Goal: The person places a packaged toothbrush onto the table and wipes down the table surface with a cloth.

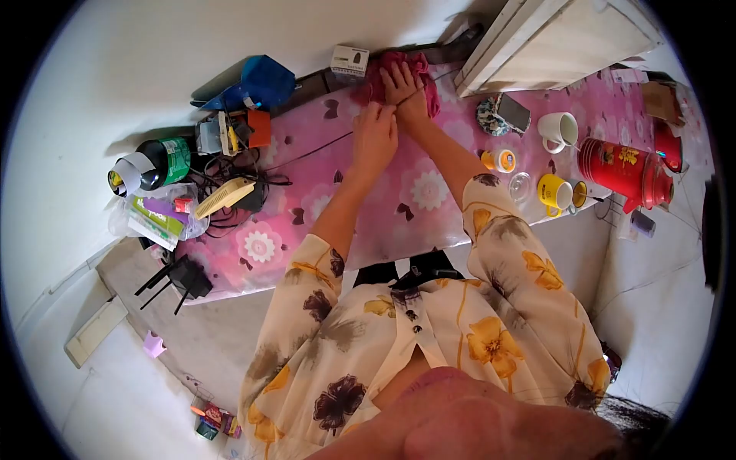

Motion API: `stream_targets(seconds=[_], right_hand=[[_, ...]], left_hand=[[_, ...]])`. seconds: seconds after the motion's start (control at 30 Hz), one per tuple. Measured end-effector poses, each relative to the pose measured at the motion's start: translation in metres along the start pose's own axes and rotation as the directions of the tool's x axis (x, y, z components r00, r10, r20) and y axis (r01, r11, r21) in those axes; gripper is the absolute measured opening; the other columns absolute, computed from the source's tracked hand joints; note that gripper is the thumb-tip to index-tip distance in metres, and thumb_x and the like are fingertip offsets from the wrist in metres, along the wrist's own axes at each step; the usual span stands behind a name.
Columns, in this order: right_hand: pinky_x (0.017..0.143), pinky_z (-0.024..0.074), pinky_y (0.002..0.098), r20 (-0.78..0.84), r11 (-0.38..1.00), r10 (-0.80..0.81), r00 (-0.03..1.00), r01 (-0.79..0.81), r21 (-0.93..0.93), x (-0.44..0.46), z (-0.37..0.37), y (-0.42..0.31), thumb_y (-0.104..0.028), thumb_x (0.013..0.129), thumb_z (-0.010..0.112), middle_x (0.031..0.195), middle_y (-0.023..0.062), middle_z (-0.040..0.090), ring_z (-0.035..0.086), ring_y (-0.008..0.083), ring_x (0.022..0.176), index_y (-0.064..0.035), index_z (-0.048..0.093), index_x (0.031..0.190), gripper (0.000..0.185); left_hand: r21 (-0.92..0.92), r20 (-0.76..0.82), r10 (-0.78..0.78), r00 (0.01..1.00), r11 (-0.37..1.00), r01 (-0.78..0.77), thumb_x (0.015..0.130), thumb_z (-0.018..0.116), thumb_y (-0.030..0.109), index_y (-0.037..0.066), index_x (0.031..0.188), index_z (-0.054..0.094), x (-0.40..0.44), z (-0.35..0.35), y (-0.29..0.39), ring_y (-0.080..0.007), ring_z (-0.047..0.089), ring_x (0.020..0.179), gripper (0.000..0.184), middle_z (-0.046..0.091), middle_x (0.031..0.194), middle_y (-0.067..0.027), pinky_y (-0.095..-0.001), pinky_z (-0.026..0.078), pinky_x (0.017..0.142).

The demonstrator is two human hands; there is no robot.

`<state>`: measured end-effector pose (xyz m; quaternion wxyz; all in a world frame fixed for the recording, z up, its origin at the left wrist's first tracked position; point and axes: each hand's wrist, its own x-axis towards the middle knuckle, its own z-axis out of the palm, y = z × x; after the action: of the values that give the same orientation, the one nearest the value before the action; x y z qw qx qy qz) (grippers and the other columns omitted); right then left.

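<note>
Near the back edge of the table, my right hand (405,93) lies flat with its fingers spread on a crumpled dark-pink cloth (428,86). Just beside it, my left hand (375,132) has its fingers curled together on a thin black cable (313,147). The cable runs from the left side of the table, through my left hand and across the back of my right hand towards the wall. A small white box (349,60) stands against the wall, left of the cloth.
On the left are a blue object (264,83), tangled cords (230,188), a cream handset (224,198) and a dark green-labelled bottle (170,162). To the right stand a phone (512,112), a white mug (557,132), a yellow mug (553,193) and a red thermos (625,170).
</note>
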<state>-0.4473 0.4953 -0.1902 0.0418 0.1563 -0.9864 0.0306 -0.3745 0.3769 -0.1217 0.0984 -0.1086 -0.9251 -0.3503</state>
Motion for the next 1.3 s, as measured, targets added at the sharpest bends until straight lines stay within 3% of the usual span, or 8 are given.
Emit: stream_targets(seconds=[0.1, 0.17, 0.33, 0.4, 0.6, 0.73, 1.13, 1.3], right_hand=[[0.11, 0.0313, 0.0512, -0.072, 0.982, -0.013, 0.997, 0.026, 0.187, -0.011, -0.005, 0.004, -0.028, 0.086, 0.059, 0.153, 0.0155, 0.036, 0.03, 0.0343, 0.144, -0.0139, 0.04, 0.147, 0.065], [0.11, 0.0314, 0.0518, -0.088, 0.989, -0.027, 0.996, 0.04, 0.144, -0.027, 0.012, 0.007, -0.028, 0.085, 0.06, 0.153, 0.0153, 0.036, 0.03, 0.0343, 0.144, -0.0148, 0.04, 0.147, 0.066], [0.11, 0.0318, 0.0531, -0.136, 0.992, -0.054, 0.989, 0.068, 0.102, -0.018, 0.005, 0.006, -0.029, 0.083, 0.063, 0.152, 0.0144, 0.037, 0.032, 0.0348, 0.143, -0.0172, 0.041, 0.146, 0.068], [0.11, 0.0311, 0.0535, -0.005, 0.997, -0.008, 1.0, 0.009, 0.079, 0.004, -0.006, 0.003, -0.03, 0.084, 0.063, 0.152, 0.0137, 0.038, 0.032, 0.0346, 0.143, -0.0181, 0.041, 0.146, 0.067], [0.112, 0.0308, 0.052, 0.042, 0.992, -0.011, 0.999, 0.006, 0.124, 0.007, -0.004, 0.008, -0.029, 0.084, 0.062, 0.152, 0.0142, 0.038, 0.032, 0.0342, 0.143, -0.018, 0.04, 0.147, 0.067], [0.111, 0.0317, 0.0508, -0.054, 0.991, -0.032, 0.998, 0.039, 0.126, -0.002, 0.006, 0.008, -0.027, 0.083, 0.062, 0.151, 0.0141, 0.04, 0.034, 0.0337, 0.142, -0.0171, 0.042, 0.145, 0.066], [0.106, 0.0375, 0.0504, -0.035, 0.988, -0.055, 0.998, 0.06, 0.14, 0.002, 0.008, 0.014, -0.025, 0.086, 0.058, 0.146, 0.0091, 0.048, 0.039, 0.0305, 0.139, -0.0171, 0.056, 0.134, 0.049], [0.103, 0.0398, 0.0478, -0.154, 0.972, 0.002, 0.988, 0.035, 0.234, 0.036, 0.016, 0.018, -0.023, 0.088, 0.055, 0.139, 0.0075, 0.055, 0.044, 0.0286, 0.135, -0.0154, 0.063, 0.124, 0.037]], left_hand=[[0.084, -0.037, -0.003, 0.999, 0.996, 0.006, 0.091, 0.058, 0.012, 0.002, 0.102, 0.065, -0.007, 0.001, 0.001, -0.0343, 0.058, 0.091, 0.016, 0.057, 0.095, -0.0146, -0.0463, 0.044, 0.082], [0.156, -0.061, 0.013, 0.998, 0.988, -0.003, 0.091, 0.058, 0.012, 0.002, 0.102, 0.064, -0.005, 0.009, -0.009, -0.0349, 0.058, 0.09, 0.016, 0.057, 0.097, -0.0157, -0.0469, 0.045, 0.083], [-0.006, 0.132, -0.055, 0.99, 0.998, 0.057, 0.091, 0.057, 0.012, 0.002, 0.1, 0.063, -0.003, 0.008, -0.016, -0.0381, 0.059, 0.091, 0.015, 0.056, 0.098, -0.0179, -0.0479, 0.048, 0.078], [-0.008, 0.084, -0.088, 0.993, 0.996, 0.089, 0.091, 0.058, 0.012, 0.001, 0.098, 0.063, 0.001, 0.004, -0.011, -0.0384, 0.059, 0.091, 0.014, 0.057, 0.098, -0.0179, -0.048, 0.048, 0.077], [0.048, 0.088, -0.064, 0.994, 0.997, 0.06, 0.092, 0.057, 0.013, 0.002, 0.101, 0.064, 0.009, -0.006, -0.007, -0.0388, 0.059, 0.093, 0.016, 0.058, 0.1, -0.0181, -0.0483, 0.048, 0.079], [0.025, 0.047, -0.037, 0.998, 0.999, 0.036, 0.092, 0.057, 0.013, 0.002, 0.103, 0.064, 0.015, -0.005, -0.012, -0.0387, 0.059, 0.094, 0.017, 0.058, 0.1, -0.0178, -0.0488, 0.047, 0.08], [0.084, 0.015, -0.032, 0.999, 0.996, 0.031, 0.09, 0.058, 0.013, 0.004, 0.103, 0.065, 0.021, -0.008, -0.008, -0.037, 0.057, 0.096, 0.017, 0.058, 0.098, -0.0157, -0.0475, 0.046, 0.083], [0.087, 0.024, 0.007, 1.0, 0.996, -0.009, 0.089, 0.059, 0.013, 0.004, 0.1, 0.065, 0.018, -0.012, -0.004, -0.0364, 0.058, 0.093, 0.015, 0.058, 0.096, -0.0151, -0.0477, 0.046, 0.081]])
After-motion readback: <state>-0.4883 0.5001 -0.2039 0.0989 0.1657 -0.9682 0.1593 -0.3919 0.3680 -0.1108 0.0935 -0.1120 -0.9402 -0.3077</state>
